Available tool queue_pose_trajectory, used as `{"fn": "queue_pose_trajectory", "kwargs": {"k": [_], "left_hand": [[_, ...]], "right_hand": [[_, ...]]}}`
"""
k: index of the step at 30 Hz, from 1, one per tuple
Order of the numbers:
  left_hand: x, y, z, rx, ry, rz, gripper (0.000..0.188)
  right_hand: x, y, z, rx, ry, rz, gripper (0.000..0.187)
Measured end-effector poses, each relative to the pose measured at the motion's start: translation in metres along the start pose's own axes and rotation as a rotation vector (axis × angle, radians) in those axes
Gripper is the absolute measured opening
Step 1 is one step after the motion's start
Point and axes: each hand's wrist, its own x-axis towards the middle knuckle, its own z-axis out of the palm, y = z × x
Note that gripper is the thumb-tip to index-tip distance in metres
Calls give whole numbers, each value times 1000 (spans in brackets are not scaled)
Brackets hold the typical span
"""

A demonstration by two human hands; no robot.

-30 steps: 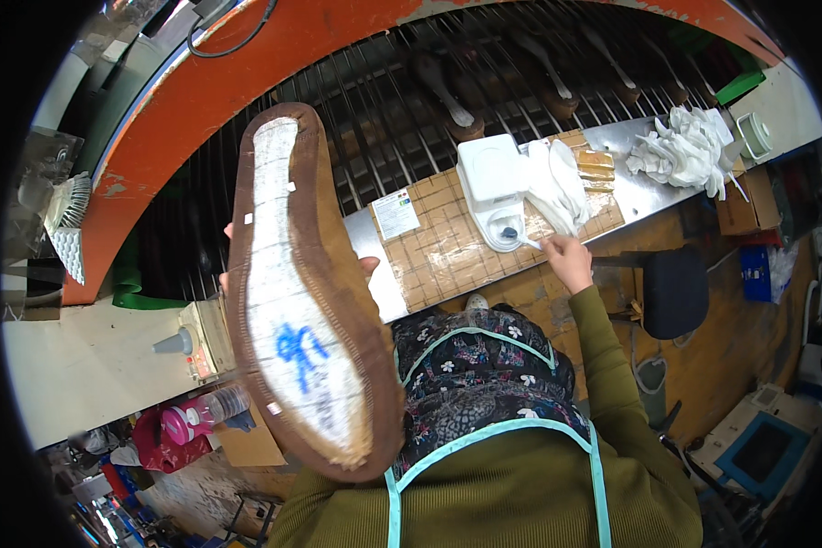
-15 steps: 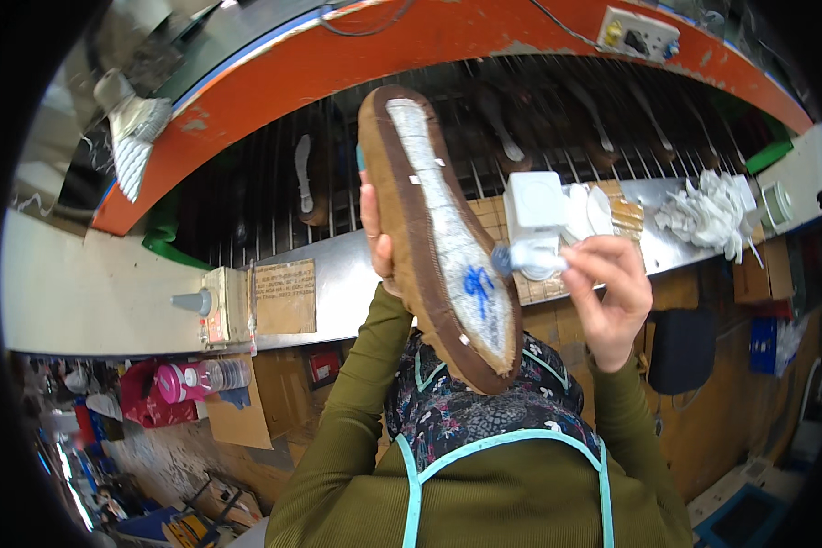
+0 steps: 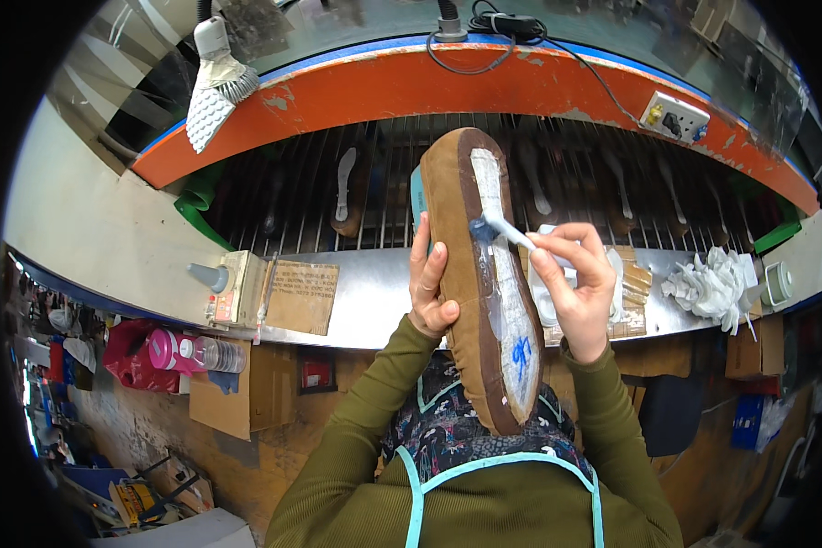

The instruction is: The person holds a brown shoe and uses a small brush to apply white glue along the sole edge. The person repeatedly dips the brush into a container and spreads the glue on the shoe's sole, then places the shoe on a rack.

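Note:
A brown suede shoe (image 3: 455,265) is held up, its underside facing me, with a white strip down the middle and a blue handwritten mark near the lower end. My left hand (image 3: 429,292) is closed around its left side, the far fingers partly hidden behind it. In my right hand (image 3: 577,290) a small brush (image 3: 513,234) with a white handle is pinched between thumb and fingers. Its dark blue bristles touch the shoe's underside, on the left border of the white strip. Below the bristles, part of the underside shines as if wet.
Behind the shoe, a metal rod rack (image 3: 393,173) carries more shoes under an orange beam (image 3: 356,96). A white container (image 3: 546,306) stands partly behind my right hand. Crumpled white material (image 3: 708,288) lies farther right. Cardboard (image 3: 301,297) lies on the metal ledge (image 3: 367,306) at left.
The brush has moved from beside the shoe's lower half up onto its underside, left along with my right hand. The shoe sits more upright, and a shiny streak shows on it.

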Motion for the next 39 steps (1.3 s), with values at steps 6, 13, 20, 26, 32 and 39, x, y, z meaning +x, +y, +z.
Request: {"fn": "queue_pose_trajectory", "kwargs": {"k": [6, 13, 20, 26, 32, 39], "left_hand": [[-3, 5, 0, 83, 80, 22, 67], [-2, 4, -9, 182, 78, 77, 65], [-3, 7, -12, 296, 122, 51, 61], [-9, -4, -23, 454, 27, -64, 66], [-4, -4, -16, 523, 89, -36, 57], [13, -11, -16, 718, 104, 264, 60]], "right_hand": [[38, -1, 8, -67, 39, -148, 14], [55, 5, 6, -102, 6, -270, 15], [26, 9, -8, -112, -174, -163, 14], [8, 4, -15, -71, -241, -72, 14], [-2, 0, -24, -98, -291, -37, 15], [-9, -8, -35, -340, -299, -202, 20]]}}
